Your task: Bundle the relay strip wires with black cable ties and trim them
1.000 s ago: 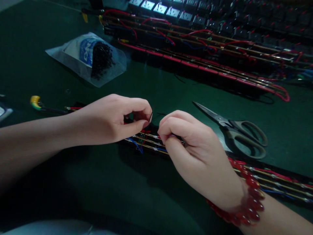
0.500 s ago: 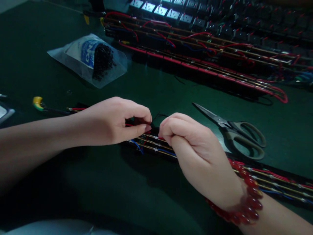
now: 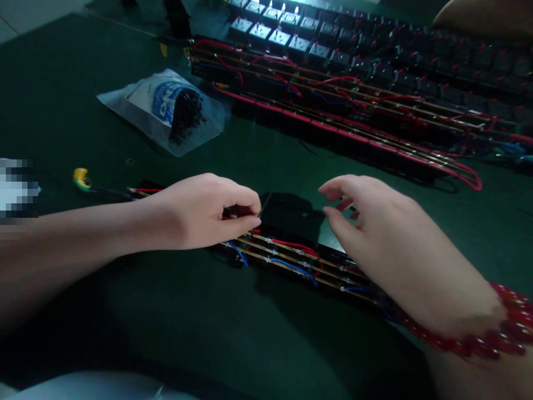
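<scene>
My left hand (image 3: 208, 211) is closed in a pinch on a thin black cable tie (image 3: 265, 203), right above the near wired socket strip (image 3: 291, 253) with its red and blue wires and brass bars. My right hand (image 3: 387, 244) hovers to the right of the tie with its fingers spread and nothing in them. It covers the spot where the scissors lay. A red bead bracelet (image 3: 487, 339) circles my right wrist.
A clear bag of black cable ties (image 3: 170, 108) lies at the back left. Several more wired socket strips (image 3: 353, 111) fill the back right. A yellow-green wire end (image 3: 81, 179) lies at the left on the dark green table (image 3: 166, 311).
My right hand has let go of the tie, opened and moved right, over the scissors. My left hand keeps its pinch. The view has shifted a little.
</scene>
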`<state>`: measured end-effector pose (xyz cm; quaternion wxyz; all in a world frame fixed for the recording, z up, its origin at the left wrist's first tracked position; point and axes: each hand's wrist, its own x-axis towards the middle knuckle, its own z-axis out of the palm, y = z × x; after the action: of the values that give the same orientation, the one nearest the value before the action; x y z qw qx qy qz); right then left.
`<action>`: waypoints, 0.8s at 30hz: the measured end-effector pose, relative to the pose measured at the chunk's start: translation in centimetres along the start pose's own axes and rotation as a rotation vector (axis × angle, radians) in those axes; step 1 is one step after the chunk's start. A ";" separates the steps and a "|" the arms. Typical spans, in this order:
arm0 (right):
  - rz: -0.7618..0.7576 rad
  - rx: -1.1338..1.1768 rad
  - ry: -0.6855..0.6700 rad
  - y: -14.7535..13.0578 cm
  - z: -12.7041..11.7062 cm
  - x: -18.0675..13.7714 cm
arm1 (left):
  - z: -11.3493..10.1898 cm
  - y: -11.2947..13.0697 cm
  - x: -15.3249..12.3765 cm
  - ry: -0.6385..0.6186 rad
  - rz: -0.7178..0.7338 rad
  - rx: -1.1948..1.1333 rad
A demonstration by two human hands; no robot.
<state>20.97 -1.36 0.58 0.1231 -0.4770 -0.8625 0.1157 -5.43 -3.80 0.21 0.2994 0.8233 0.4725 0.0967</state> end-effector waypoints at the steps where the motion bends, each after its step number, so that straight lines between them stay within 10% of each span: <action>1: -0.002 -0.029 -0.016 0.1 0.4 0.1 | 0.0 0.1 -0.1 -0.001 -0.008 0.004; 24: -0.088 -0.133 -0.219 -0.1 2.1 1.6 | 0.2 -0.4 -0.1 0.010 0.076 0.028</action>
<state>19.38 -0.25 -1.16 0.0012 -0.4305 -0.8966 0.1040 -5.64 -3.78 -0.15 0.2815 0.8443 0.4435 0.1056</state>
